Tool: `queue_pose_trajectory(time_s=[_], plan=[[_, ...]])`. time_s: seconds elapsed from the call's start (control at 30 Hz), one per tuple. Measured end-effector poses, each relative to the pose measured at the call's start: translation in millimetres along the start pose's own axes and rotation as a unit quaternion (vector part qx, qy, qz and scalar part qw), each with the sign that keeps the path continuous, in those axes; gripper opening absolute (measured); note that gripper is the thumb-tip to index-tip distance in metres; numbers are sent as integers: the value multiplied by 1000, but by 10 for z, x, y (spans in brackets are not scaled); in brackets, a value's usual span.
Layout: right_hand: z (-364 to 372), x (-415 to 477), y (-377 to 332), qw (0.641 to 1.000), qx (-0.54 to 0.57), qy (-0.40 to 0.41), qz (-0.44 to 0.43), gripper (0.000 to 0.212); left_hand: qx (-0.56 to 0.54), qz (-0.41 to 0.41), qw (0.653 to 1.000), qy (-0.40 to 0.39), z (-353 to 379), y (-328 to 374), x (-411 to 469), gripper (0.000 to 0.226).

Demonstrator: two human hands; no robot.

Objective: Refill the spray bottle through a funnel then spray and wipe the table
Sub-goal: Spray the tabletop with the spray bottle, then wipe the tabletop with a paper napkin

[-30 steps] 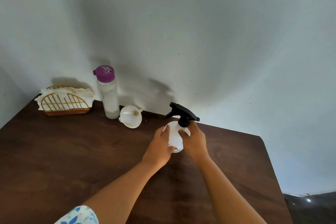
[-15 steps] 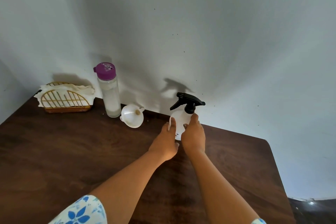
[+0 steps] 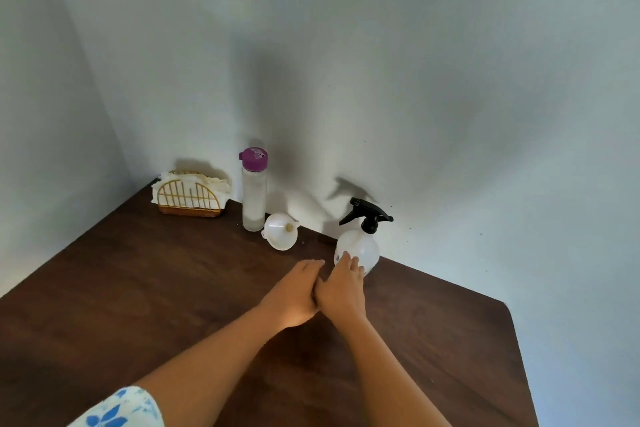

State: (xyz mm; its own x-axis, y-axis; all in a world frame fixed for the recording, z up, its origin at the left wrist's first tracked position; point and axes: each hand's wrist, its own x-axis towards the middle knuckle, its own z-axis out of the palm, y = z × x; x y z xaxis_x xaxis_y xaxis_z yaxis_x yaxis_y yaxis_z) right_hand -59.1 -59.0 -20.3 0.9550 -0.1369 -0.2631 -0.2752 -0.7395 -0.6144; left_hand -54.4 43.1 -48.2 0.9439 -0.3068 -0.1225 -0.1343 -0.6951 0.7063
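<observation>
A white spray bottle (image 3: 360,246) with a black trigger head stands upright near the back edge of the dark wooden table (image 3: 138,305). My right hand (image 3: 343,288) lies just in front of it, its straight fingertips touching the bottle's lower front. My left hand (image 3: 294,295) lies flat beside the right one, off the bottle, holding nothing. A white funnel (image 3: 280,236) lies on its side to the bottle's left. A tall clear water bottle (image 3: 254,191) with a purple cap stands left of the funnel.
A gold wire holder (image 3: 188,196) with white cloth or napkins sits in the back left corner. Pale walls close the table at the back and left. The table's right edge runs diagonally at the right.
Both hands have let go of the spray bottle and slid back toward me; the left hand is now off it. The bottle stands further back by the wall. The camera has tilted.
</observation>
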Motion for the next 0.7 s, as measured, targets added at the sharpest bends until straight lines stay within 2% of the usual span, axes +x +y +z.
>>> queue_pose_trajectory(time_s=[0.07,0.1,0.23,0.4,0.57,0.7], plan=[[-3,-199,-92,998,-36,-38,-42,60,-4,0,1000,18,-153,-21,-261,41],[-4,-302,-147,996,-49,-52,-62,55,0,-2,1000,23,-239,-10,-410,38],[10,-669,-374,982,-88,-77,-146,47,20,-54,995,75,-514,-63,-934,51],[125,-1023,-774,958,-119,-81,-249,46,13,-100,985,138,-801,-239,-1412,46],[440,-1060,-1194,948,-127,-75,-282,51,83,-115,974,178,-1055,-660,-1558,32],[764,-910,-1493,954,-134,-78,-257,55,137,-125,966,181,-1250,-1103,-1536,46]])
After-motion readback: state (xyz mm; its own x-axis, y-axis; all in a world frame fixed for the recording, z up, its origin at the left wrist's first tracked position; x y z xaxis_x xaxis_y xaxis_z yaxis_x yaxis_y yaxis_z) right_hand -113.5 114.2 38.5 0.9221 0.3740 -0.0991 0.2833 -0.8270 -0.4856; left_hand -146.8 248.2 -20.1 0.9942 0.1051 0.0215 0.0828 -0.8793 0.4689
